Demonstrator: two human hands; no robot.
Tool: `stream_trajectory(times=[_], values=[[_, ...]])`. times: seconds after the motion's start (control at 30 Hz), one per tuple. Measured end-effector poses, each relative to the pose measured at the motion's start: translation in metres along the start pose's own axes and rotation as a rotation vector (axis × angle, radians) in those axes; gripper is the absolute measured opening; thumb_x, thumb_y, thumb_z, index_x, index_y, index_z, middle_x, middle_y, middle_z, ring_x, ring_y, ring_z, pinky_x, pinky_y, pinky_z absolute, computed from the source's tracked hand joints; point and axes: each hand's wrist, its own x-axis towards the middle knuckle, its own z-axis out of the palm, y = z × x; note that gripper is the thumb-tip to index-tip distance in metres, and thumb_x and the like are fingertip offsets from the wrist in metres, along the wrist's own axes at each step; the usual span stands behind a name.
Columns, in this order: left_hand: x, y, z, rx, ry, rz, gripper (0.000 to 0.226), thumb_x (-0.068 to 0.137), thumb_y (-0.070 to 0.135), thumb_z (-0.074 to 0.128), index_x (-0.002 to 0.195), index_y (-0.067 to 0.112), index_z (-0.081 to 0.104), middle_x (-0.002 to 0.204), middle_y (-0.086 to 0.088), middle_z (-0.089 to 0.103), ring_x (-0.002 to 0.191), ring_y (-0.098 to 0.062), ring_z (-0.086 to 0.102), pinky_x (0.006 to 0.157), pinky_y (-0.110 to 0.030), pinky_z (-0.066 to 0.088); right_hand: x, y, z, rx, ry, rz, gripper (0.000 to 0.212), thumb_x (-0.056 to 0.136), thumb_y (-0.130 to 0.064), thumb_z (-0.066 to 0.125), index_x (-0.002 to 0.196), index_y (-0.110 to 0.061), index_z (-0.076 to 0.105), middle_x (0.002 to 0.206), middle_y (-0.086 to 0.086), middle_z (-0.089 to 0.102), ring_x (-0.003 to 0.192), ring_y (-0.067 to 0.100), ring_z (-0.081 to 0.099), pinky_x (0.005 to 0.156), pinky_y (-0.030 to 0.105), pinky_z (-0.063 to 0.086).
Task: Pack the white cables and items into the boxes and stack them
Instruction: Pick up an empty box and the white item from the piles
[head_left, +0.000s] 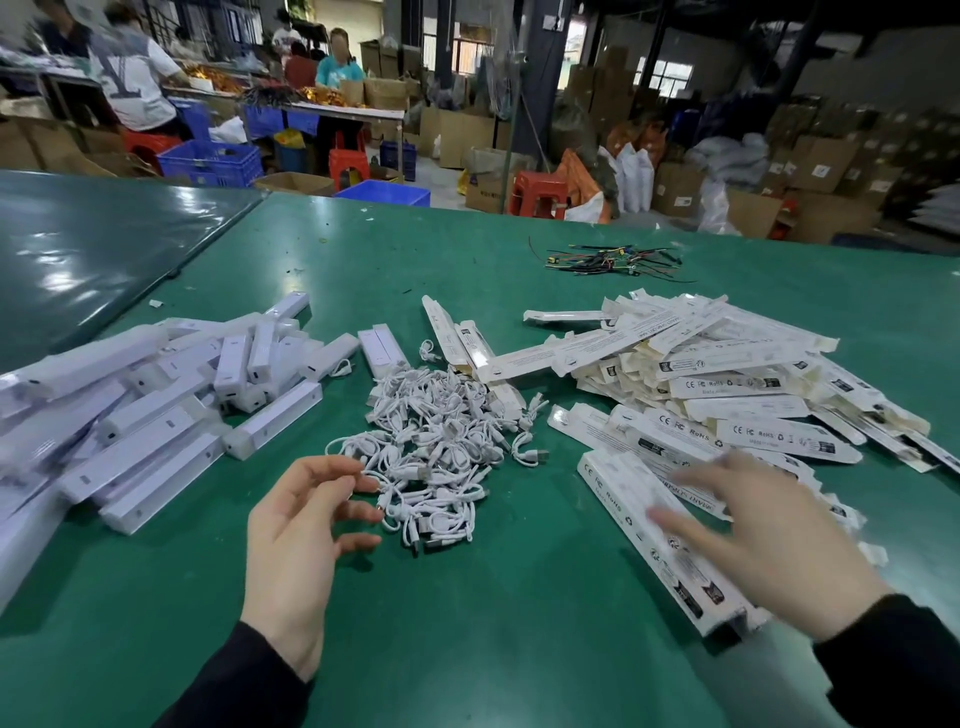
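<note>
A heap of short white cables (436, 431) lies in the middle of the green table (519, 597). To its left is a pile of long white bar-shaped items (156, 410). To its right lies a pile of flat, printed white boxes (727, 379). My left hand (306, 540) hovers at the near left edge of the cable heap, fingers loosely spread, fingertips at the cables, holding nothing. My right hand (763, 540), blurred, is spread flat over the nearest long box (639, 519) with fingers straight.
A bundle of dark and coloured wires (613, 260) lies farther back on the table. A darker table section (104, 249) adjoins at the left. Beyond the far edge are blue crates, red stools, cardboard cartons and people at other tables.
</note>
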Motion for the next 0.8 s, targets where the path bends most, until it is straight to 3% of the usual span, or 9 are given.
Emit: stream_trajectory(times=[0.07,0.17,0.23,0.33,0.47,0.53,0.6,0.7,0.8], values=[[0.000,0.001,0.000,-0.003,0.002,-0.001,0.018,0.095,-0.002,0.048,0.088,0.006,0.063,0.075,-0.003,0.069,0.058,-0.014,0.059,0.048,-0.024,0.051,0.022,0.011,-0.007,0.063,0.117,0.006,0.044,0.088,-0.051,0.053,0.126,-0.030,0.059,0.117,-0.003,0.059,0.100,0.015,0.056,0.094,0.042,0.048],[0.000,0.003,0.000,-0.012,0.008,-0.002,0.019,0.095,-0.002,0.048,0.087,0.007,0.063,0.074,-0.002,0.069,0.058,-0.014,0.059,0.048,-0.023,0.051,0.055,0.026,-0.015,-0.147,-0.096,0.153,0.056,0.083,-0.047,0.067,0.133,-0.028,0.049,0.130,0.002,0.055,0.113,0.021,0.053,0.103,0.045,0.042],[0.000,0.004,0.000,-0.019,0.012,-0.008,0.019,0.094,-0.002,0.049,0.087,0.007,0.063,0.075,-0.003,0.068,0.057,-0.014,0.058,0.048,-0.023,0.051,0.068,0.026,-0.016,-0.236,-0.230,0.225,0.044,0.082,-0.044,0.070,0.121,-0.027,0.056,0.119,-0.002,0.060,0.105,0.017,0.055,0.105,0.043,0.041],[0.000,0.004,0.000,-0.029,0.012,-0.017,0.018,0.094,-0.002,0.049,0.087,0.007,0.063,0.075,-0.004,0.068,0.057,-0.015,0.058,0.047,-0.023,0.050,0.079,0.023,-0.023,-0.248,-0.073,0.146,0.019,0.087,-0.040,0.065,0.096,-0.024,0.061,0.097,-0.007,0.064,0.089,0.013,0.056,0.101,0.044,0.044],[0.000,0.006,0.002,-0.057,-0.026,-0.024,0.014,0.090,0.001,0.057,0.086,0.010,0.068,0.078,-0.006,0.069,0.059,-0.015,0.059,0.049,-0.024,0.051,0.067,-0.015,-0.052,0.688,0.215,-0.047,0.023,0.081,-0.039,0.070,0.094,-0.021,0.065,0.089,-0.006,0.073,0.079,0.008,0.068,0.070,0.022,0.054],[-0.002,0.008,0.003,-0.049,-0.117,-0.012,0.009,0.084,0.013,0.066,0.091,0.011,0.071,0.087,-0.006,0.072,0.069,-0.016,0.063,0.054,-0.026,0.052,0.051,-0.053,-0.054,1.251,-0.064,-0.133,0.029,0.074,-0.033,0.067,0.098,-0.017,0.068,0.088,-0.001,0.076,0.075,0.006,0.071,0.062,0.016,0.055],[-0.003,0.009,0.005,-0.062,-0.226,-0.009,0.031,0.076,0.028,0.071,0.101,0.010,0.072,0.101,-0.008,0.074,0.087,-0.020,0.068,0.064,-0.029,0.056,0.034,-0.087,-0.030,1.532,-0.389,-0.161,0.027,0.076,-0.025,0.063,0.098,-0.012,0.069,0.081,-0.002,0.076,0.068,0.004,0.069,0.059,0.016,0.055],[-0.006,0.014,0.007,-0.141,-0.334,-0.059,0.043,0.078,0.032,0.071,0.113,0.007,0.069,0.116,-0.014,0.070,0.106,-0.026,0.067,0.088,-0.042,0.053,0.016,-0.126,0.013,1.636,-0.684,-0.101,0.028,0.084,-0.021,0.060,0.108,-0.011,0.071,0.101,0.005,0.075,0.084,0.011,0.070,0.075,0.025,0.058],[-0.007,0.016,0.008,-0.125,-0.321,-0.067,0.034,0.073,0.020,0.078,0.105,0.010,0.073,0.110,-0.016,0.072,0.093,-0.025,0.070,0.086,-0.042,0.056,0.010,-0.141,0.040,1.702,-0.730,-0.088,0.033,0.090,-0.017,0.057,0.119,-0.003,0.066,0.122,0.014,0.068,0.104,0.018,0.065,0.094,0.028,0.051]])
